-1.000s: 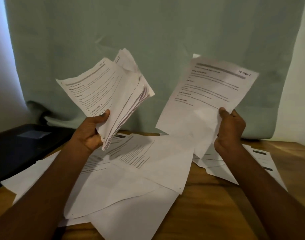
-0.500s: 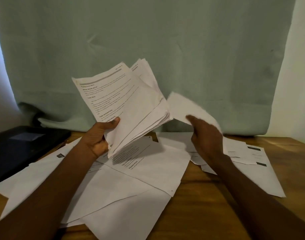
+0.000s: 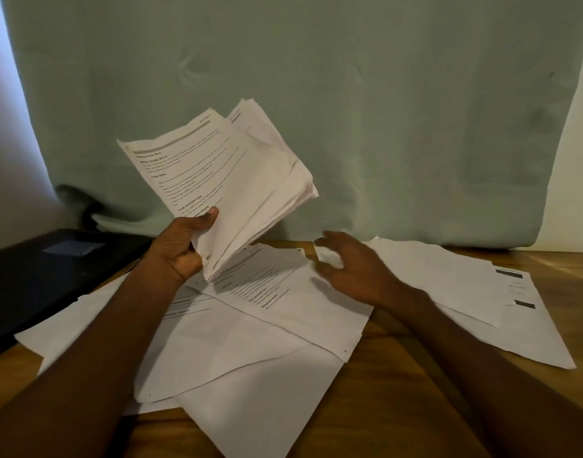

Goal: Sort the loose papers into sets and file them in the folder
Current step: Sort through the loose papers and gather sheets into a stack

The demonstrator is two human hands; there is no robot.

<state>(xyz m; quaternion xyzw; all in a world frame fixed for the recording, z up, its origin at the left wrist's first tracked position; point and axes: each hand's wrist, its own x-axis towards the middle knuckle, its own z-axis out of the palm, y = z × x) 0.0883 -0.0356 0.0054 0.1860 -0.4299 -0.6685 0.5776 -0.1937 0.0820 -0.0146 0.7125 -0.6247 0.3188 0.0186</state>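
My left hand (image 3: 181,249) grips a thick stack of printed papers (image 3: 237,180) by its lower corner, held up above the table and fanned at the right edge. My right hand (image 3: 353,269) hovers low over the table with fingers relaxed and spread, holding nothing. Beneath it lie loose white sheets (image 3: 250,332) spread across the middle of the wooden table (image 3: 399,408). A second pile of sheets (image 3: 475,292) with black bars printed on them lies to the right. A black folder (image 3: 45,276) lies closed at the left.
A pale green curtain (image 3: 349,110) hangs right behind the table. Bare wood shows at the front right. A light wall strip (image 3: 581,193) shows at the far right.
My right hand has let go of the single sheet it was holding up; that sheet now lies on the right pile. The hand has dropped towards the table. The left hand's stack has shifted slightly right.
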